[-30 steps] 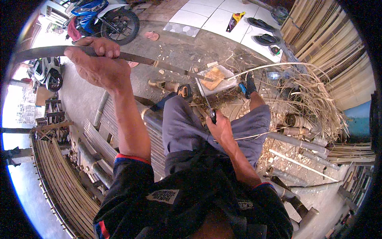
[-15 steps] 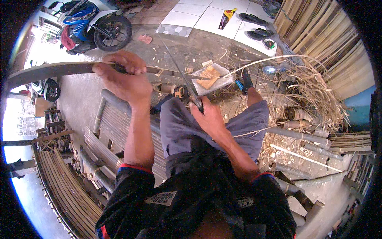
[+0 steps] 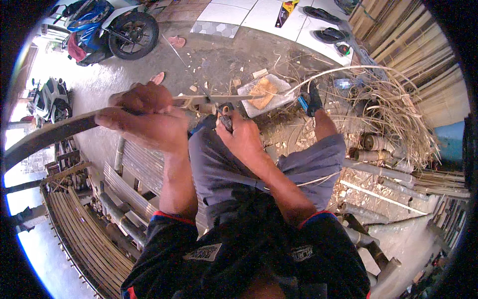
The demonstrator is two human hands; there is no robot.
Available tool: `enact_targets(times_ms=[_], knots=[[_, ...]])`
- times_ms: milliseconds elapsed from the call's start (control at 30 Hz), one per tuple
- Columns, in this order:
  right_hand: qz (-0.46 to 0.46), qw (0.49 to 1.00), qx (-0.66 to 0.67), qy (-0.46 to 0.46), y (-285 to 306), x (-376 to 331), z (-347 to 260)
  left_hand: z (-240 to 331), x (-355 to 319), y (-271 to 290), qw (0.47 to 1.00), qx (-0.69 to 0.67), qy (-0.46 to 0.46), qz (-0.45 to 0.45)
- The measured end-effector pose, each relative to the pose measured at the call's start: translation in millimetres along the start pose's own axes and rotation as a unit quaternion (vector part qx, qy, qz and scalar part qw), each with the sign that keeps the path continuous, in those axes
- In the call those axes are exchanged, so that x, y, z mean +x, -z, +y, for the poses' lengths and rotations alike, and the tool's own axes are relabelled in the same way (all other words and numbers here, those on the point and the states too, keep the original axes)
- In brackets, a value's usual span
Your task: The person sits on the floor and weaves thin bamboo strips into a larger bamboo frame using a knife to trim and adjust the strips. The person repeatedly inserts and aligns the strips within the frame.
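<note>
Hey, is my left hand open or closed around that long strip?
Closed: the left hand has its fingers curled over the long strip, which shows on both sides.

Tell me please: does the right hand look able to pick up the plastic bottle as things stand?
Probably not: the right hand grips a knife, and the plastic bottle lies well away, to the right of the person's foot.

The strip (image 3: 74,123) runs dark grey-brown at left, pale tan toward its tip; the knife (image 3: 225,120) has a black handle. Grey shorts (image 3: 214,162); black shirt (image 3: 239,239), cuffs trimmed red and blue. Whitish tray (image 3: 280,102), golden-orange slab (image 3: 263,92). White tiles (image 3: 259,17), grey-and-white hexagons at their near left corner. Blue motorbike (image 3: 92,22).
</note>
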State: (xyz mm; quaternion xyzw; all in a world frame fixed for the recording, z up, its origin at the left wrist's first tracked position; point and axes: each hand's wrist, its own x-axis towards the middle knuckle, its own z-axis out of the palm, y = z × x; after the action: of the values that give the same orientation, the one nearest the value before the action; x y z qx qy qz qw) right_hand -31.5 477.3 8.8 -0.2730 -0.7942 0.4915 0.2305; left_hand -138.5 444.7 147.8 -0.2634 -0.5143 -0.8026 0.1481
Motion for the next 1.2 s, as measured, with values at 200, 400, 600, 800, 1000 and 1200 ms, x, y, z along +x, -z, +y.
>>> enact_targets(times_ms=[200,400,600,800,1000,1200], knots=[[-0.017,0.997,-0.072,-0.038,-10,10,14,-17,18,14,0.997,-0.071,0.024,0.011],[-0.036,0.999,-0.040,0.000,-21,23,36,-19,40,14,0.995,-0.012,0.043,0.092],[-0.020,0.994,-0.084,-0.060,-50,46,137,-41,65,12,0.993,0.074,0.006,0.087],[-0.026,0.989,-0.097,-0.109,-64,50,155,-48,86,3,0.992,0.071,0.021,0.103],[-0.004,0.984,-0.144,-0.109,-62,69,190,-64,104,3,0.993,0.077,0.019,0.092],[-0.030,0.990,-0.110,-0.084,-53,77,149,-77,104,5,0.997,0.065,-0.018,0.034]])
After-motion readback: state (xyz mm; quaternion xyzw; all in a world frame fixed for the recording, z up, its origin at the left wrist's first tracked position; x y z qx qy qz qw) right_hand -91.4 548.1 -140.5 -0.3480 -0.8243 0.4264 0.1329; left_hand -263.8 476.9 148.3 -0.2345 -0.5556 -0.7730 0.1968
